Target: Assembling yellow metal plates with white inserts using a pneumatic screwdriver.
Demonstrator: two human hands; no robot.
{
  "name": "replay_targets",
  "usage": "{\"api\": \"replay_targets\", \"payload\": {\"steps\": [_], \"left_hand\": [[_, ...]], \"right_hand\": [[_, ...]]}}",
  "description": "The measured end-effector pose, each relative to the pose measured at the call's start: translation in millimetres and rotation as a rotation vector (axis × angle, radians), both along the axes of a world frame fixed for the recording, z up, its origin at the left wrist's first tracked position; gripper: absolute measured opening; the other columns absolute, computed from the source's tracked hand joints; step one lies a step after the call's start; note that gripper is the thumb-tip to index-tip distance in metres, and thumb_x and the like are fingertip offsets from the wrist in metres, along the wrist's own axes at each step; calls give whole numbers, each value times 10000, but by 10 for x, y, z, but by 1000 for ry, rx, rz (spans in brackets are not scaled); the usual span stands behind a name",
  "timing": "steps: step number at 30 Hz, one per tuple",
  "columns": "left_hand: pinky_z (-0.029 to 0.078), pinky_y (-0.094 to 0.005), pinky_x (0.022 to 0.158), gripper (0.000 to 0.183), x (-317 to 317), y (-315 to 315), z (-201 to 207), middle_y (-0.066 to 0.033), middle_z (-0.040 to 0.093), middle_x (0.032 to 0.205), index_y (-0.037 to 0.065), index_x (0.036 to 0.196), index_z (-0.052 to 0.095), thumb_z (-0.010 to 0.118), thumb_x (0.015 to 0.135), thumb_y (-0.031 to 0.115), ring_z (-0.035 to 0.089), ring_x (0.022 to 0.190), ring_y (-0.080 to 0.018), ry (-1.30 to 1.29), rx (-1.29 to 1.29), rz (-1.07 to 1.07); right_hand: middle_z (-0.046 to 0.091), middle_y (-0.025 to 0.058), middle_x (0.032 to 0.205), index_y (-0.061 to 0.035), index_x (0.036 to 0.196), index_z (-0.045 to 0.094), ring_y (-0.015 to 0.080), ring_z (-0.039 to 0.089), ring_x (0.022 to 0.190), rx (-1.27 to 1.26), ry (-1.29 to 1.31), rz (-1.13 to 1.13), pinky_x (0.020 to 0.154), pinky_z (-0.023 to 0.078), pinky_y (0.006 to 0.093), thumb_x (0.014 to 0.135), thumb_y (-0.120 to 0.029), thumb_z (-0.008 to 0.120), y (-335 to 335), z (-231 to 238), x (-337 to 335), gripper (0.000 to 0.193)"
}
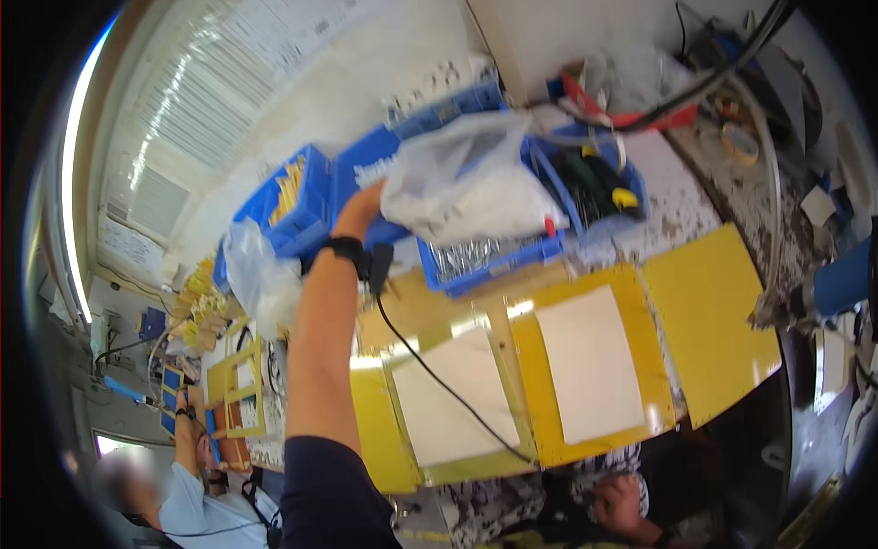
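Observation:
My left arm stretches up to the blue bins at the back, a black strap with a small box and cable on its wrist. My left hand [364, 209] is at the left edge of a clear plastic bag [471, 188] of white material; its fingers are hidden there, so whether it grips the bag does not show. Behind it is a blue bin [358, 165] with small pale pieces. Low in the view, my right hand [619, 503] rests below the table edge near my lap, apart from the panels; its fingers look bent, but their hold is unclear.
Yellow panels [713, 320] line the table front, two bearing white sheets [592, 361]. Blue bins hold metal parts [466, 259], yellow pieces [288, 192] and dark-handled tools [590, 183]. Another plastic bag [261, 274] stands left. A co-worker [201, 503] works at far left.

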State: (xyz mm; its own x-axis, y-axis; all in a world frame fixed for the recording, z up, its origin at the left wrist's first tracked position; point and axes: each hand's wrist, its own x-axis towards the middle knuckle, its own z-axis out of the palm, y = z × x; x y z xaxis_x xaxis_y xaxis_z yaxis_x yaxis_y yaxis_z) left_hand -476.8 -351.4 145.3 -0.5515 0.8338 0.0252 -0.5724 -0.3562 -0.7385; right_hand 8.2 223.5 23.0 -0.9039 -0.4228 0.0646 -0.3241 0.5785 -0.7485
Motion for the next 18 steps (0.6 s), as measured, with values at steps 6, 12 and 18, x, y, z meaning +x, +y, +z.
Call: {"api": "replay_targets", "payload": {"steps": [6,12,18], "left_hand": [[375,-346,825,348,-116,228,289,-165,494,1008,15,1016,513,492,842,315,495,947,-289,-788,1194,-50],[485,-369,638,392,169,644,709,-204,627,747,3,785,633,577,806,390,633,719,-307,-974,2156,-40],[344,-262,394,364,818,922,1277,-11,537,631,90,752,547,535,855,439,491,473,-126,-933,3065,-320]], "right_hand": [[554,62,839,-88,789,612,266,503,788,-35,34,-66,684,373,372,608,-14,597,-102,262,-183,195],[556,64,844,-84,796,613,269,503,781,-51,30,-76,686,372,368,621,-13,591,-68,223,-24,191],[558,81,828,-64,800,605,281,506,791,-50,49,-54,697,386,382,651,-31,588,-15,274,51,154]]}}
